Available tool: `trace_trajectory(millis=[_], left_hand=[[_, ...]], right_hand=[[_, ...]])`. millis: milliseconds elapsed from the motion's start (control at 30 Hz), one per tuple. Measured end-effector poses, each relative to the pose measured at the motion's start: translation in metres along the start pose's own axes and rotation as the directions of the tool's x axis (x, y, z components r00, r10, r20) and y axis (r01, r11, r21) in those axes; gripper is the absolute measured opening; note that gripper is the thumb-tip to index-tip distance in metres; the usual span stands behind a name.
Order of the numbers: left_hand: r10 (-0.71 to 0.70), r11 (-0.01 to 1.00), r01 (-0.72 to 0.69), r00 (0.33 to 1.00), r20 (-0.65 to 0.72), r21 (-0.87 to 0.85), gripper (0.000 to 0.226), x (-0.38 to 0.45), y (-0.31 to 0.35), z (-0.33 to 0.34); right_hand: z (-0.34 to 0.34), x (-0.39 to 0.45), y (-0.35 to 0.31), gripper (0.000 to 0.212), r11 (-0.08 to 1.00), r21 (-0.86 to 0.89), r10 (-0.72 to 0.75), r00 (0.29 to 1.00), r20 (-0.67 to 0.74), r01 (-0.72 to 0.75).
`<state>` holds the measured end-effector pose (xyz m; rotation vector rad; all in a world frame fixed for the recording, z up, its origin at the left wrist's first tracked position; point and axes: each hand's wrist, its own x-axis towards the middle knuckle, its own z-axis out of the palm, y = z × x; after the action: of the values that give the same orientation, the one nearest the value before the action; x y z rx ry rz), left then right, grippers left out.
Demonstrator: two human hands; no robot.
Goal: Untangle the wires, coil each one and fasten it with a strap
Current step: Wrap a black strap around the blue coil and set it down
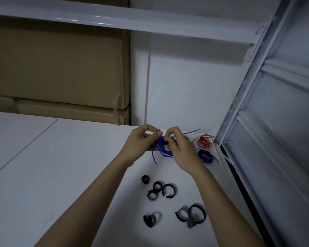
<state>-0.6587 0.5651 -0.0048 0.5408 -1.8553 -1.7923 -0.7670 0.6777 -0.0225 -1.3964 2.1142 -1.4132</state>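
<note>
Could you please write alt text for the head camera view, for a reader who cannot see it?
Two hands, left hand and right hand, fasten a black strap around a blue wire coil above a white table. Strapped red coil and dark blue coil lie right; loose straps lie nearer.

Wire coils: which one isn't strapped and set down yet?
The blue coil held between the left hand and right hand. The red coil and dark blue coil lie strapped on the table.

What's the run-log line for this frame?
phase: strapping | left hand: grips blue coil | right hand: pinches strap on it | done: red coil, dark blue coil | spare straps: on table
</note>
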Motion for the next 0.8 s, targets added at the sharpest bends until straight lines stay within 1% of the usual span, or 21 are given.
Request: trace_trajectory(millis=[100,167,267,367,400,467,500,533,567,600,633,700,800], left_hand=[[-0.019,0.998,0.024,0.997,0.077,-0.056,0.012,-0.003,0.003,-0.005],[-0.033,0.996,0.042,0.994,0.102,-0.083,0.012,-0.004,0.004,-0.008],[-0.045,0.995,0.051,0.997,0.067,-0.089,0.011,-0.001,0.002,-0.009],[-0.036,0.995,0.037,0.999,0.018,-0.093,0.012,0.003,0.001,-0.008],[-0.028,0.996,0.028,1.000,0.002,-0.087,0.013,0.004,0.001,-0.007],[-0.008,0.998,0.006,1.000,-0.030,-0.065,0.013,0.005,0.001,-0.007],[0.001,0.998,-0.004,0.999,-0.045,-0.058,0.013,0.006,0.001,-0.007],[0.010,0.999,-0.013,0.998,-0.056,-0.052,0.012,0.006,0.002,-0.007],[0.019,0.999,-0.021,0.998,-0.061,-0.046,0.012,0.006,0.003,-0.006],[0.026,0.999,-0.028,0.998,-0.063,-0.039,0.012,0.006,0.003,-0.005],[0.033,0.999,-0.035,0.997,-0.065,-0.033,0.013,0.007,0.004,-0.005],[0.049,0.999,-0.051,0.996,-0.076,-0.018,0.014,0.008,0.004,-0.004],[0.070,0.997,-0.071,0.993,-0.094,-0.010,0.015,0.008,0.004,-0.003]], right_hand=[[0.000,0.001,-0.002,0.010,0.999,0.046,-0.013,1.000,-0.012,0.014],[0.001,0.003,-0.002,0.012,0.998,0.060,-0.014,1.000,-0.016,0.015],[0.007,0.005,0.002,0.017,0.994,0.101,-0.044,0.998,-0.047,0.049],[0.012,0.009,0.005,0.023,0.995,0.075,-0.061,0.995,-0.075,0.066],[0.013,0.011,0.007,0.026,0.997,0.013,-0.081,0.992,-0.098,0.082],[0.015,0.015,0.013,0.034,0.960,-0.242,-0.196,0.956,-0.219,0.142],[0.015,0.016,0.014,0.037,0.917,-0.362,-0.279,0.917,-0.285,0.167],[0.014,0.017,0.015,0.035,0.884,-0.426,-0.353,0.874,-0.334,0.195],[0.014,0.018,0.014,0.033,0.865,-0.445,-0.409,0.838,-0.360,0.231],[0.014,0.018,0.012,0.030,0.863,-0.427,-0.440,0.818,-0.369,0.271],[0.013,0.017,0.009,0.027,0.874,-0.382,-0.442,0.816,-0.373,0.300],[0.010,0.018,0.005,0.017,0.903,-0.291,-0.410,0.834,-0.370,0.316],[0.005,0.019,0.003,0.012,0.902,-0.301,-0.407,0.841,-0.357,0.309]])
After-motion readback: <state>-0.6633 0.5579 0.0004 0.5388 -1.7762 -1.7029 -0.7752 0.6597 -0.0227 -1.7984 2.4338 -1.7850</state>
